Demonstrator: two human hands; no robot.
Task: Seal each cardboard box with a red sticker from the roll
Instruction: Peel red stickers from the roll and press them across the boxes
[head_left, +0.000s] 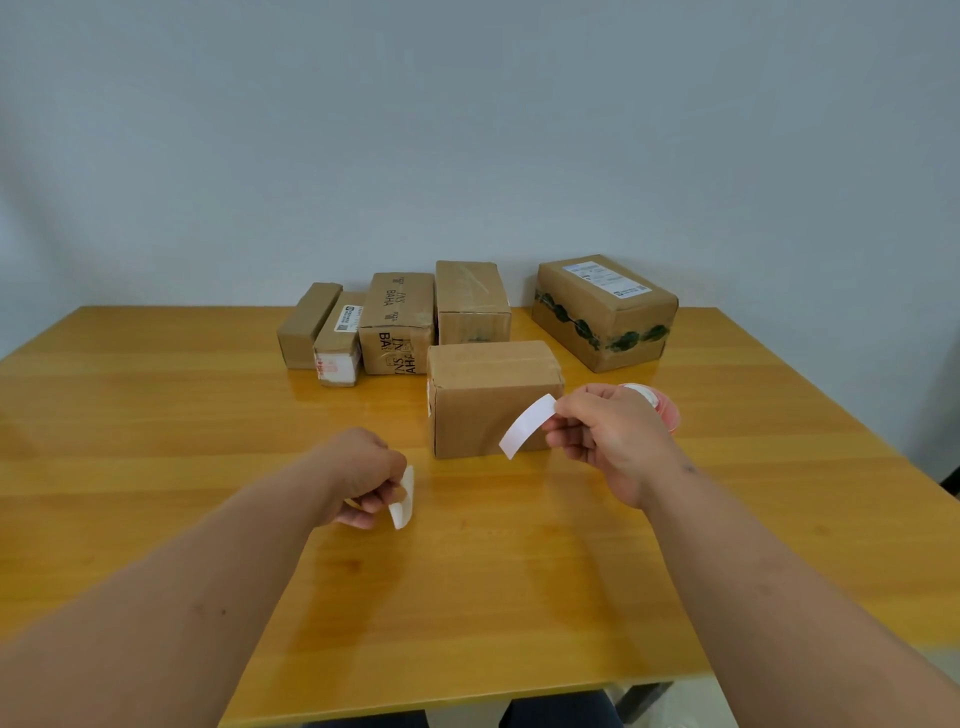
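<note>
Pinching white strip (527, 426): right hand (605, 441) | left hand (363, 478) pinches curled backing (404, 499)

The table (208, 415) has a wood top with visible grain and a glossy varnished finish; it mirrors the boxes standing on it. The nearest box (493, 400) is matt brown cardboard, with clear glossy tape across its top. Behind it, the row of boxes (395, 322) is the same matt cardboard; one carries black print, another a white paper label. To the right of the nearest box, the large box (605, 312) is cardboard banded with shiny green-patterned tape and a white paper label. The strip (527, 426) is smooth white paper. The curled piece (404, 501) looks like thin, pale paper.
</note>
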